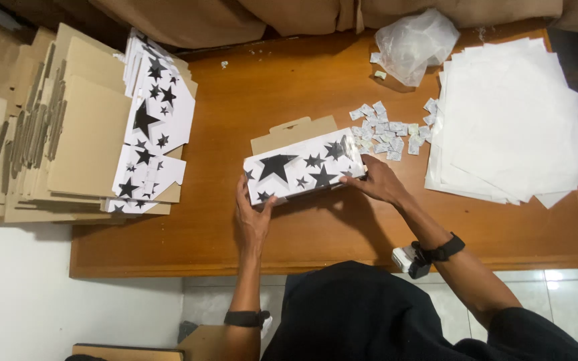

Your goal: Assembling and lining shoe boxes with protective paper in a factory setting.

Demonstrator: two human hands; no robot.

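Both hands (252,217) (379,182) gripping star-printed box (302,167), flap open

Glossy cardboard box (304,167), polished wooden table (289,87)

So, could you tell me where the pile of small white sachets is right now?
In the head view, the small white sachets lie on the wooden table, right of centre, between the star-printed box and the stack of white paper sheets, just below the crumpled plastic bag.

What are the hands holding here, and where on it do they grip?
A white cardboard box with black stars, resting on the wooden table. The left hand grips its left end, the right hand its right end.
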